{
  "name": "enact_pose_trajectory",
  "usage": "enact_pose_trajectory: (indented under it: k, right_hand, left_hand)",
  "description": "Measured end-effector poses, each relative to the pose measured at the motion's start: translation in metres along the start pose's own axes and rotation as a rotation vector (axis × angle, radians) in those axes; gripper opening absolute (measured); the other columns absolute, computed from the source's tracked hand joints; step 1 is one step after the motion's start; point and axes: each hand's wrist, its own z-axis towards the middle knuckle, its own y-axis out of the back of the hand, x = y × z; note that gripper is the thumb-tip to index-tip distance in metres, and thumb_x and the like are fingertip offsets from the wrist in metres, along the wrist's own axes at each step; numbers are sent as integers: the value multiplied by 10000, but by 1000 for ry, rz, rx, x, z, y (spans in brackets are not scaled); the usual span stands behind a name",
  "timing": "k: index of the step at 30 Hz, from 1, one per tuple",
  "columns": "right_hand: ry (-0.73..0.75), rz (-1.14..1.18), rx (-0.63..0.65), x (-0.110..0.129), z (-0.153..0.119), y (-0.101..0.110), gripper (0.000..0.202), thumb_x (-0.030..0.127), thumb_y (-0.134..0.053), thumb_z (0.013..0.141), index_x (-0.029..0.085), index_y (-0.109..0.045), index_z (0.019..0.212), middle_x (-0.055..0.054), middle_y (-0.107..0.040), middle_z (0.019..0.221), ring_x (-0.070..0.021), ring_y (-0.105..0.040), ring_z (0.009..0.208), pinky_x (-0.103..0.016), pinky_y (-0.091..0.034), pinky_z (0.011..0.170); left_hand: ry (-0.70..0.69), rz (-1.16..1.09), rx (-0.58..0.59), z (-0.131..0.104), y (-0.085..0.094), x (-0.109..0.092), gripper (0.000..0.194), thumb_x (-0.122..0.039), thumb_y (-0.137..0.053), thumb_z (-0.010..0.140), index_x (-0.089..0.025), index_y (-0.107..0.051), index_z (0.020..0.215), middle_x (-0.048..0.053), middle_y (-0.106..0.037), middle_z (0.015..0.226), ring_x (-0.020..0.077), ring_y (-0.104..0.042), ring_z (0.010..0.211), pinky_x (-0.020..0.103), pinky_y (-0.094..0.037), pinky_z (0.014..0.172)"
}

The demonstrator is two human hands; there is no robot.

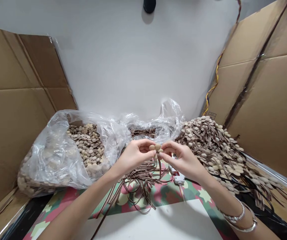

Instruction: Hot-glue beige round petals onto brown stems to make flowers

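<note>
My left hand (135, 155) and my right hand (183, 158) meet above the middle of the table, thumbs and fingers pinched on a small cluster of beige oval discs (158, 147). The discs sit side by side, a little like petals. From the cluster a striped brown ribbon (159, 165) hangs down between the hands. How it is joined to the discs is hidden by my fingertips. Below lies a loose heap of brown striped ribbons (138, 178). A small white device with a cable (179, 179) lies just under my right hand.
A clear plastic bag (50, 150) of beige discs (90, 145) stands left. Discs with ribbons form a pile (208, 140) at right, beside a black cable (256, 190). A white sheet (133, 226) lies on a patterned cover (163, 193). Cardboard panels (15, 100) flank both sides.
</note>
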Motion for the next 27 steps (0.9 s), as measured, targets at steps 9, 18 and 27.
enact_pose_trajectory:
  k: [9, 18, 27]
  right_hand:
    - [-54, 38, 4, -2, 0, 1, 86, 266, -539, 817, 184, -549, 839, -6, -617, 725, -139, -551, 688, -270, -405, 628]
    - [-53, 129, -2, -9, 2, -6, 80, 255, -563, 804, 184, -540, 835, 1, -614, 735, -131, -565, 694, -254, -412, 621]
    - [-50, 184, -56, -10, 4, 4, 151, 332, -553, 834, 200, -610, 877, -23, -646, 810, -141, -585, 751, -269, -436, 668]
  left_hand:
    - [36, 45, 55, 1, 3, -1, 294, -289, -642, 724, -140, -625, 977, 70, -654, 945, 167, -614, 865, 279, -490, 757]
    - [4, 92, 50, -1, -2, -4, 194, -220, -599, 751, -141, -629, 926, 48, -649, 891, 142, -614, 812, 248, -481, 722]
    - [-2, 93, 69, -1, 5, -6, 203, -268, -547, 812, -158, -645, 952, 53, -666, 893, 132, -605, 791, 252, -456, 736]
